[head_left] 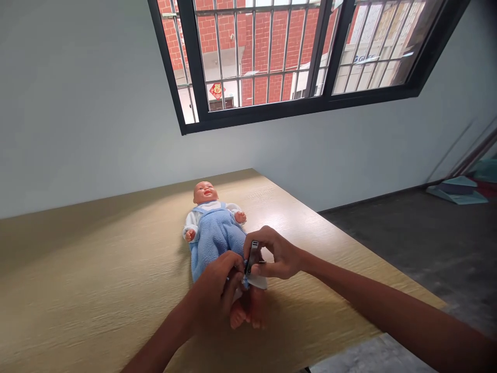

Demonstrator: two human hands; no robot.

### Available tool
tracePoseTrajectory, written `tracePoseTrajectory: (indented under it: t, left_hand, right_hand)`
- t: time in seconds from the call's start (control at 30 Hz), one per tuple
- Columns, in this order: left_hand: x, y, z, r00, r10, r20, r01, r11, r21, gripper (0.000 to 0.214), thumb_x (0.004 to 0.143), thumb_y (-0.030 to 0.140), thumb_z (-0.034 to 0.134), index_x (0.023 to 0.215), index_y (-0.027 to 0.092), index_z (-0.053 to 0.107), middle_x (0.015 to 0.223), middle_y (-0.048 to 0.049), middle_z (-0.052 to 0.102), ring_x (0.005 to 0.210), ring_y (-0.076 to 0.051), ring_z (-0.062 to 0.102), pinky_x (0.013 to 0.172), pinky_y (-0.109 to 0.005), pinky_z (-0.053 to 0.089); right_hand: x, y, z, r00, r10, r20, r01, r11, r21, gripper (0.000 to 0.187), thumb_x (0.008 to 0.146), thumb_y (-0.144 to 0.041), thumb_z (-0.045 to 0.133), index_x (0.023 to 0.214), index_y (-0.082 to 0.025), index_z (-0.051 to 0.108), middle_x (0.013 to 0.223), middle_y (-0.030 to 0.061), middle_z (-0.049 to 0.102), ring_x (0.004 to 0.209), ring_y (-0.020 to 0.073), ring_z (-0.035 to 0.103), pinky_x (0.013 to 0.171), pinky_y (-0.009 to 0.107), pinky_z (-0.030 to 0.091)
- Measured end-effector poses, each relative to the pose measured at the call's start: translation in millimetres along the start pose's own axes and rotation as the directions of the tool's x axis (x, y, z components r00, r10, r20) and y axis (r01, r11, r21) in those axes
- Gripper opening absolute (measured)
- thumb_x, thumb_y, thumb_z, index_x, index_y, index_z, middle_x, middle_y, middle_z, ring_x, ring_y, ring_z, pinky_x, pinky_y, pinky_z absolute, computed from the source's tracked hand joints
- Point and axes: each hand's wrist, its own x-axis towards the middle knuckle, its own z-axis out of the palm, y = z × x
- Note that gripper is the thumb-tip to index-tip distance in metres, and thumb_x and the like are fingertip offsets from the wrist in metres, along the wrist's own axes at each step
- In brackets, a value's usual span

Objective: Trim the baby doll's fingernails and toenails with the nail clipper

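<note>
A baby doll (212, 228) in a blue fleece romper and white shirt lies on its back on a wooden table (97, 274), head toward the wall, bare feet toward me. My left hand (217, 290) is closed around the doll's leg near the cuff, just above the feet. My right hand (277, 254) pinches a small dark and silver tool (252, 256), like a nail clipper, held beside the left hand's fingers over the doll's leg.
The table's right edge runs diagonally, with dark floor (419, 243) beyond it. A grey wall and a barred window (272, 57) stand behind. Light blue objects (458, 187) lie on the floor at far right.
</note>
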Motion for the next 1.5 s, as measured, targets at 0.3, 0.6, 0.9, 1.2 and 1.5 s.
tracePoseTrajectory:
  t: [0.3,0.6,0.9,1.2,1.5]
  left_hand:
    - [-0.3,-3.7,1.5,1.0,-0.013,-0.022,0.012,0.999,-0.036,0.014,0.099,0.023,0.041,0.089,0.018,0.05,0.082,-0.0011,0.057,0.071,-0.014,0.051,0.068,-0.027,0.042]
    - [-0.1,-5.1,3.0,0.999,-0.026,-0.045,0.026,1.0,0.002,0.012,0.099,0.02,0.042,0.09,0.018,0.05,0.081,0.0,0.056,0.07,-0.013,0.051,0.066,-0.026,0.04]
    - [-3.8,-2.6,1.2,0.998,-0.047,-0.039,0.047,0.999,-0.004,0.015,0.086,0.014,0.056,0.1,0.02,0.053,0.089,-0.0025,0.063,0.079,-0.017,0.058,0.073,-0.029,0.046]
    - [-2.8,-2.8,5.0,0.996,-0.067,-0.049,0.067,0.998,-0.016,0.023,0.087,0.011,0.052,0.108,0.022,0.051,0.093,-0.0014,0.067,0.084,-0.017,0.063,0.077,-0.03,0.048]
    - [-4.8,-5.9,6.2,0.995,-0.057,-0.079,0.058,0.998,0.014,0.023,0.09,0.013,0.051,0.111,0.023,0.045,0.091,-0.0001,0.063,0.082,-0.017,0.062,0.072,-0.03,0.049]
  right_hand:
    - [1.9,-2.6,0.4,1.0,-0.008,0.015,0.008,0.999,0.032,0.026,0.082,-0.037,0.073,0.084,-0.013,0.063,0.06,-0.0007,0.063,0.048,0.0079,0.053,0.047,0.018,0.043]
    - [0.8,-3.4,0.0,0.997,0.023,0.07,-0.025,0.999,0.031,0.023,0.094,-0.037,0.06,0.087,-0.014,0.06,0.058,-0.0025,0.06,0.046,0.0076,0.051,0.047,0.018,0.039]
    - [0.7,-2.1,-2.2,0.989,0.105,0.101,-0.116,0.987,0.109,0.028,0.095,-0.039,0.061,0.088,-0.013,0.062,0.057,-0.0022,0.06,0.045,0.0087,0.057,0.044,0.016,0.041]
    - [-0.8,0.8,-5.8,0.976,0.192,0.107,-0.211,0.955,0.208,0.029,0.093,-0.04,0.064,0.085,-0.013,0.059,0.057,-0.002,0.061,0.045,0.0101,0.06,0.042,0.016,0.045]
    - [0.0,1.7,-7.8,0.999,0.008,0.049,-0.008,1.0,-0.001,0.027,0.08,-0.038,0.075,0.083,-0.013,0.063,0.063,0.0009,0.066,0.051,0.0095,0.059,0.05,0.018,0.05]
